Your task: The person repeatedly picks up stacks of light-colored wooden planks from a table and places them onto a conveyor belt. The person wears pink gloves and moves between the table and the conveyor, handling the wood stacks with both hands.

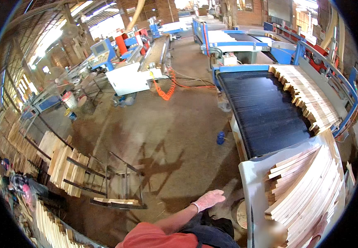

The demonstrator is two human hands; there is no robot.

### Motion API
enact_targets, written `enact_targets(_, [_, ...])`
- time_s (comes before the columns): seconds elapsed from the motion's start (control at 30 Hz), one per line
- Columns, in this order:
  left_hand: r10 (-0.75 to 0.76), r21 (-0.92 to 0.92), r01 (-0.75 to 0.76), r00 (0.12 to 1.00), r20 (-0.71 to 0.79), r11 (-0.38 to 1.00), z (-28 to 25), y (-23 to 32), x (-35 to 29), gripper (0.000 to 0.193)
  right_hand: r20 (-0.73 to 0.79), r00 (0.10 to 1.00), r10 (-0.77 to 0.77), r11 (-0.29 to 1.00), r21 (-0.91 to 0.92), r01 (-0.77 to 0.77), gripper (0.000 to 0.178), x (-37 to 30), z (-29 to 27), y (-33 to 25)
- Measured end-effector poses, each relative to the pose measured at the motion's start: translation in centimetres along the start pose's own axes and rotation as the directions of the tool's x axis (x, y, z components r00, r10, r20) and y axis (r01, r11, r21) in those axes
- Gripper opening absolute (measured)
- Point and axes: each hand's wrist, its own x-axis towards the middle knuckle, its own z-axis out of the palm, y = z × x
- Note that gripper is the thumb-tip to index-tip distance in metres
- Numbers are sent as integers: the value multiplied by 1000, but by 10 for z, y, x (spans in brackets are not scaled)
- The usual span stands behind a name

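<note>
My left hand (210, 200), in a pale pinkish glove, hangs in the air over the floor with its fingers stretched out and nothing in them. It is apart from the light-coloured table (247, 198) to its right. Long pale wood strips (307, 190) lie side by side on that table, with shorter ones stacked at their left. At the lower right rim, my right hand (321, 226) rests against the right part of these strips, fingers stretched along the wood. Part of this hand is dim near the picture's edge.
Beyond the table, a black conveyor belt (265, 111) carries a row of wood pieces (307, 97). A metal rack (123, 171) and stacked boards (67, 169) stand left. An orange coiled hose (164, 93) hangs by a white machine cabinet (127, 80). Another person (26, 188) is far left.
</note>
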Motion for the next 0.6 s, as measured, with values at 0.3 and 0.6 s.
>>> enact_targets(0.3, [-147,-315,118,987,-67,942,-101,3,61,54,-51,997,66,705,-705,-83,44,-68,23,-149])
enact_targets(0.6, [-111,-137,104,993,-44,985,-191,-11,127,48,-455,838,300,687,-507,-521,42,-97,47,-181])
